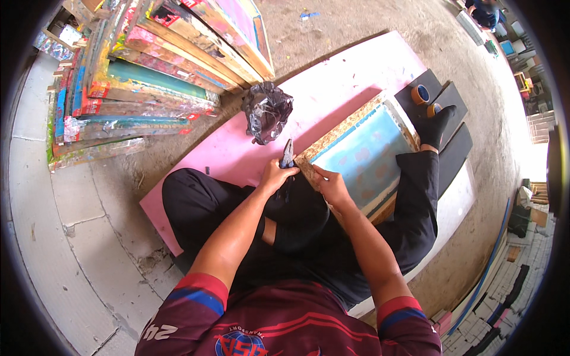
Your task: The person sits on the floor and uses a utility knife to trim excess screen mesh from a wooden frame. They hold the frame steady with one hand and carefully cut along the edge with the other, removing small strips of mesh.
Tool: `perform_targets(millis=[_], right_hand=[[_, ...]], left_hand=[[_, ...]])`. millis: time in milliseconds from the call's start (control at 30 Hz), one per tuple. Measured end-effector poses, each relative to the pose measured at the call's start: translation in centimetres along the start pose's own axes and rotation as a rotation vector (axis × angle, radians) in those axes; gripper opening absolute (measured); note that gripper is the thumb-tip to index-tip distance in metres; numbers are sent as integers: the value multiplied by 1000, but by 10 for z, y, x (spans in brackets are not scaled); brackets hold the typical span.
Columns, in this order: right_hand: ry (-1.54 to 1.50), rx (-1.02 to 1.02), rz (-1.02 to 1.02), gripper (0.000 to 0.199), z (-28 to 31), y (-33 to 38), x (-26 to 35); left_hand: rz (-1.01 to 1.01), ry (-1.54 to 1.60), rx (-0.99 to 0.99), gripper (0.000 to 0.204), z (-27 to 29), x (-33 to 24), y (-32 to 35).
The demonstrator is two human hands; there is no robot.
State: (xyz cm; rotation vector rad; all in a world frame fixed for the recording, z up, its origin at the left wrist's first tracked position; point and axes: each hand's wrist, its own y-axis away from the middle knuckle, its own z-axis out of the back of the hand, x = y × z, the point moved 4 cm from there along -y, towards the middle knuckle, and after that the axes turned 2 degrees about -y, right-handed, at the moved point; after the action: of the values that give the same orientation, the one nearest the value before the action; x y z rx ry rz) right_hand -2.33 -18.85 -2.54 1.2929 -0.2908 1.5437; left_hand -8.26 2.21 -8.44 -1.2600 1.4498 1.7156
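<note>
My left hand [278,175] is closed around a pair of pliers [288,155], jaws pointing up and away from me. It is just left of the near corner of a wooden screen-printing frame [339,132] with light blue mesh [365,155]. My right hand [333,188] is closed at that frame's near end, its thumb and forefinger pinching the edge by the corner. Whether a small bit is between those fingertips I cannot make out. The frame lies slanted between my legs, its far end by my right foot.
Under me is a pink board [237,139]. A crumpled black plastic bag [267,111] sits beyond the pliers. Dark slabs [456,127] with two small round containers, one an orange-brown cup [420,94], are by my right foot. Paint-stained frames [172,59] are stacked at far left.
</note>
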Motion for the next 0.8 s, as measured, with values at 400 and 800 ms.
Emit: perform_targets(millis=[400, 800], right_hand=[[-558, 247, -602, 38, 18, 2, 26], [390, -152, -2, 33, 2, 28, 58]], left_hand=[[113, 72, 40, 59, 0, -20, 9], [94, 118, 44, 50, -1, -19, 4]])
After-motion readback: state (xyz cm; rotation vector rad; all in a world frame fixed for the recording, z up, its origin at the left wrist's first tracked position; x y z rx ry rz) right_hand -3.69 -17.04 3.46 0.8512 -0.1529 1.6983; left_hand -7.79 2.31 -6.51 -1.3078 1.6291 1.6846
